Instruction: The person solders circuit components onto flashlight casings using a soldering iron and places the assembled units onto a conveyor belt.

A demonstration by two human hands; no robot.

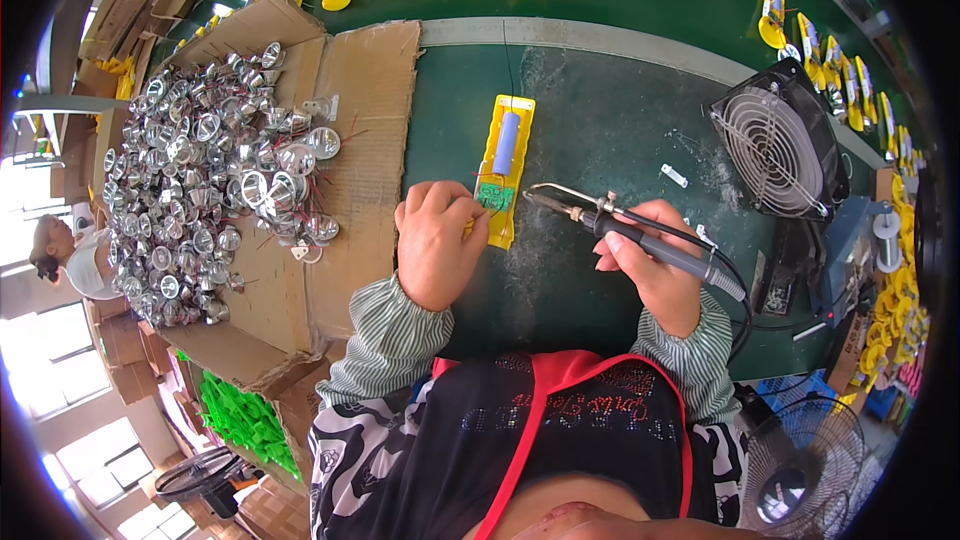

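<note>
On green bench, centre: soldering station, one yellow housing (510, 165) under work.

Left hand (436, 240) closed down on the housing's near end, fingertips pinching at the small green circuit board (494, 196), apparently to steady it. Right hand (650, 265) wrapped shut around the soldering iron (640, 240), tip aimed left, just beside the board. Left: cardboard tray (360, 120) heaped with silver reflectors (200, 170). Right: small fan (775, 145), likely for fumes.

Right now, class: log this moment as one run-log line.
left hand: steadies yellow case | right hand: holds soldering iron, tip near green board | left: box of reflectors
</note>
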